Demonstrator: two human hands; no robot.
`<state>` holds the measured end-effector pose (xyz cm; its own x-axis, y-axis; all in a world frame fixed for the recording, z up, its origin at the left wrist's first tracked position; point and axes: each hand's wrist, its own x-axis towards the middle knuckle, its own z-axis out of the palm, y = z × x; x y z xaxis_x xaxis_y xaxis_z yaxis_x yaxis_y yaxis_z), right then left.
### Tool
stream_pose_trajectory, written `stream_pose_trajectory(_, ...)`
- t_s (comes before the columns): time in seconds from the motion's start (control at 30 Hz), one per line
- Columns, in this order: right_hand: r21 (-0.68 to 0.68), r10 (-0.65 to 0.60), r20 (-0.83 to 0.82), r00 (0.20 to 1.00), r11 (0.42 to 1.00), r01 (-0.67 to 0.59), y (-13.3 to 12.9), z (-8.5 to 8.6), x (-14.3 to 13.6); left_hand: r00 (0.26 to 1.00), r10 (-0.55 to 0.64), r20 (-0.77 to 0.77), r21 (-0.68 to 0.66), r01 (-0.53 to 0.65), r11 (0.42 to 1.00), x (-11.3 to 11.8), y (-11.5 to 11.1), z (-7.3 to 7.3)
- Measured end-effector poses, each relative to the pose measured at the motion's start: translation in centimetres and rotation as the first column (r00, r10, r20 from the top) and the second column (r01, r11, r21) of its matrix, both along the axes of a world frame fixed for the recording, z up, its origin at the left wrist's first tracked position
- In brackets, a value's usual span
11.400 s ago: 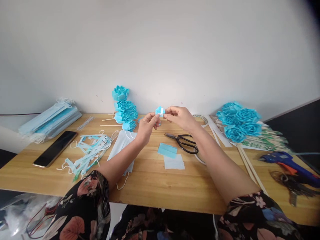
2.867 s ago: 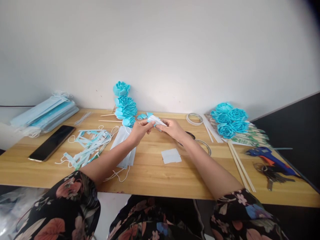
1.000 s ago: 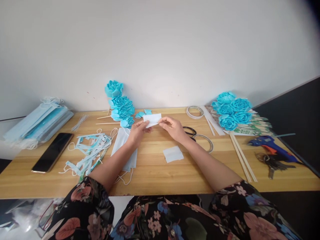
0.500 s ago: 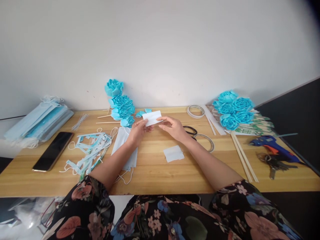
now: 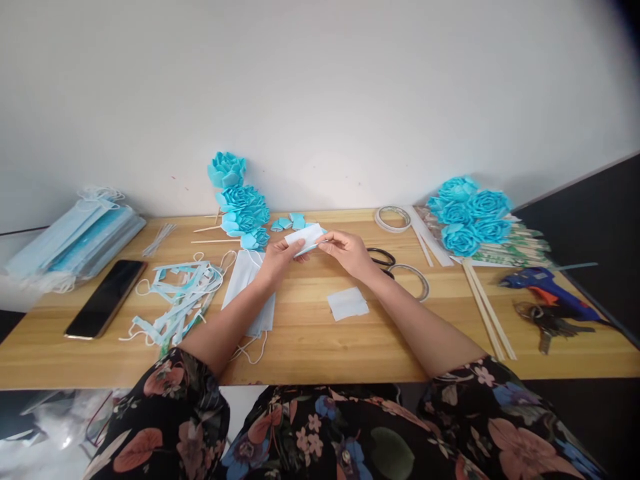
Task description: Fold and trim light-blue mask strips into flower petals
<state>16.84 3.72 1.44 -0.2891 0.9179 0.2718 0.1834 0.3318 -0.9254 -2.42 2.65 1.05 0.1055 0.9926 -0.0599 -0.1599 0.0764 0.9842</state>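
Between my hands is a small white piece of mask fabric (image 5: pixel 303 235) with a light blue underside. My left hand (image 5: pixel 281 261) pinches its left part, thumb on top. At its right edge, the thumb and fingertips of my right hand (image 5: pixel 347 252) are closed on it. Several blue fabric pieces (image 5: pixel 297 221) lie just behind it. A white cut piece (image 5: pixel 348 304) rests on the table below my hands. Beside my right hand are the black handles of scissors (image 5: pixel 383 257), their blades hidden. A whole face mask (image 5: pixel 245 287) lies partly under my left forearm.
Blue fabric roses (image 5: pixel 245 205) stand at the back left, more roses (image 5: pixel 470 213) at the back right. Mask scraps (image 5: pixel 185 293), a phone (image 5: pixel 106 299) and stacked masks (image 5: pixel 83 240) lie left. Tape rolls (image 5: pixel 393 219), wooden sticks (image 5: pixel 487 310), keys (image 5: pixel 547 325) and a glue gun (image 5: pixel 550 290) lie right.
The fabric piece has tilted, its right side turned so more of the blue underside shows. My right fingers have closed in on its edge. The view has shifted slightly.
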Motion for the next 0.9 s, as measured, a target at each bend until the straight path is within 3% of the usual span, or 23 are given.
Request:
stream_pose_trajectory(0.53,-0.019,-0.046,-0.095,0.994,0.999,0.044,0.16,-0.01,-0.25,0.996,-0.064,-0.063,0.033,0.067,0.997,0.23,-0.17,0.19)
stream_pose_trajectory(0.77,-0.006,-0.040,-0.057,0.998,0.999,0.040,-0.03,0.03,-0.27,0.956,-0.051,-0.290,0.061,0.072,0.996,0.03,0.11,-0.30)
stream_pose_trajectory(0.9,-0.032,0.008,-0.075,0.997,0.999,-0.011,-0.05,0.01,-0.24,0.955,-0.052,-0.292,0.115,0.089,0.989,0.07,0.01,0.08)
